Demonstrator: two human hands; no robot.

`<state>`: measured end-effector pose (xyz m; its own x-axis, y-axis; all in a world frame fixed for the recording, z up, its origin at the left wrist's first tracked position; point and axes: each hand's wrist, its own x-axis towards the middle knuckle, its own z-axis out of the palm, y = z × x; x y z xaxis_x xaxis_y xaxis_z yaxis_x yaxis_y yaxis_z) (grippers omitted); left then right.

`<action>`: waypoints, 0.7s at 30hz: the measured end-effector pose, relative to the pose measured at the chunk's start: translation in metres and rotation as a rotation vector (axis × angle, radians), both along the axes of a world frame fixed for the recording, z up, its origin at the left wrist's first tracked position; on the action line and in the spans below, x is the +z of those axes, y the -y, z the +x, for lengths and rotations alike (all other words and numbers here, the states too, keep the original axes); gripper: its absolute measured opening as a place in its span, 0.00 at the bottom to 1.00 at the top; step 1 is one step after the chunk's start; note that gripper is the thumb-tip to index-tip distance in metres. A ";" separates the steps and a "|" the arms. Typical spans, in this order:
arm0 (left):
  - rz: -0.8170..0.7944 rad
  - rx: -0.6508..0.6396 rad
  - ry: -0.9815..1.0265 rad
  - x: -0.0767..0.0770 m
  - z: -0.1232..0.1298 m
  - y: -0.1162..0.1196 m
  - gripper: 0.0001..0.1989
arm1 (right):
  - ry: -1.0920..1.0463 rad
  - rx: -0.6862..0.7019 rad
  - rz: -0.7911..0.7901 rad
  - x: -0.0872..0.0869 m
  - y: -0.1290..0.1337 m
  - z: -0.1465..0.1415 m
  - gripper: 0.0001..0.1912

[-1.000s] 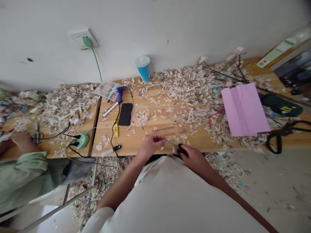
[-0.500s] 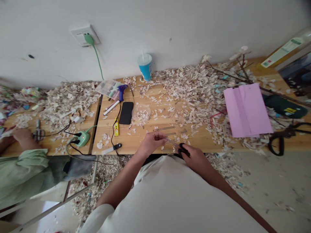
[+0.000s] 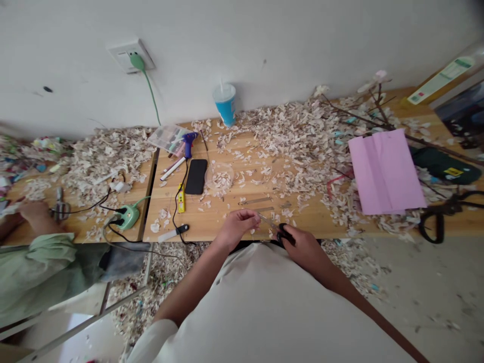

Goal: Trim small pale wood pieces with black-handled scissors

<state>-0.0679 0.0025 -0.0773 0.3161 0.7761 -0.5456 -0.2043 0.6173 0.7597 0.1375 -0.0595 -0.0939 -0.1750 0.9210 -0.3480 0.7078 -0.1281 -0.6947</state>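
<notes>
At the table's front edge, my right hand point(image 3: 303, 246) is wrapped round the black handles of a pair of scissors point(image 3: 281, 233). Their thin metal blades point left, towards my other hand. My left hand point(image 3: 235, 228) is closed in a pinch close to the blade tips; what sits between its fingertips is too small to make out. Just beyond the hands, thin flat strips point(image 3: 261, 208) lie on the wood. A clear round dish point(image 3: 220, 179) holds pale shavings, with a black phone point(image 3: 196, 176) beside it.
Pale scraps point(image 3: 295, 131) cover much of the table. A purple glue gun point(image 3: 188, 143), blue cup point(image 3: 226, 105), yellow packet point(image 3: 181, 198), pink sheet point(image 3: 385, 171) and large black shears point(image 3: 434, 222) lie around. A green power strip point(image 3: 129, 216) and a co-worker's hand point(image 3: 36, 214) are left.
The scissor blades look slightly shifted near my left fingertips. Both hands stay in almost the same place, and the things on the table have not moved.
</notes>
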 end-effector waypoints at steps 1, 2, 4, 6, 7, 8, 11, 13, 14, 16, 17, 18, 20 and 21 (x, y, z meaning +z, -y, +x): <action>0.036 -0.026 -0.030 0.000 -0.001 -0.001 0.15 | 0.004 0.001 0.009 0.000 0.000 0.000 0.10; 0.067 -0.048 -0.058 0.001 -0.002 -0.002 0.15 | 0.008 0.002 0.016 0.001 0.000 0.000 0.10; 0.110 -0.081 -0.106 0.003 -0.004 -0.004 0.15 | 0.014 0.008 0.025 0.002 -0.001 0.000 0.10; 0.136 -0.102 -0.139 0.006 -0.005 -0.005 0.14 | 0.013 0.012 0.027 0.003 -0.001 0.000 0.10; 0.145 -0.108 -0.151 0.007 -0.005 -0.006 0.14 | 0.010 0.012 0.026 0.003 0.000 0.000 0.10; 0.151 -0.112 -0.160 0.008 -0.005 -0.006 0.14 | 0.004 0.010 0.026 0.003 0.000 0.000 0.10; 0.175 -0.133 -0.192 0.007 -0.004 -0.006 0.14 | 0.001 0.014 0.018 0.003 0.001 0.000 0.10; 0.203 -0.158 -0.227 0.005 -0.005 -0.007 0.14 | 0.018 0.020 0.012 0.003 0.001 0.001 0.09; 0.220 -0.172 -0.246 0.004 -0.005 -0.007 0.13 | 0.029 0.022 0.011 0.003 0.001 0.001 0.09; 0.253 -0.187 -0.282 0.004 -0.006 -0.008 0.13 | 0.045 0.027 0.017 0.003 0.001 0.002 0.09; 0.267 -0.187 -0.296 0.004 -0.006 -0.008 0.12 | 0.046 0.029 0.024 0.002 0.002 0.002 0.09; 0.274 -0.181 -0.301 0.005 -0.006 -0.008 0.13 | 0.042 0.031 0.031 0.001 0.002 0.002 0.09; 0.244 -0.160 -0.261 0.007 -0.005 -0.007 0.13 | 0.023 0.018 0.046 0.001 0.002 0.002 0.10; 0.208 -0.142 -0.211 0.007 -0.004 -0.006 0.14 | 0.010 0.003 0.052 0.000 0.002 0.001 0.10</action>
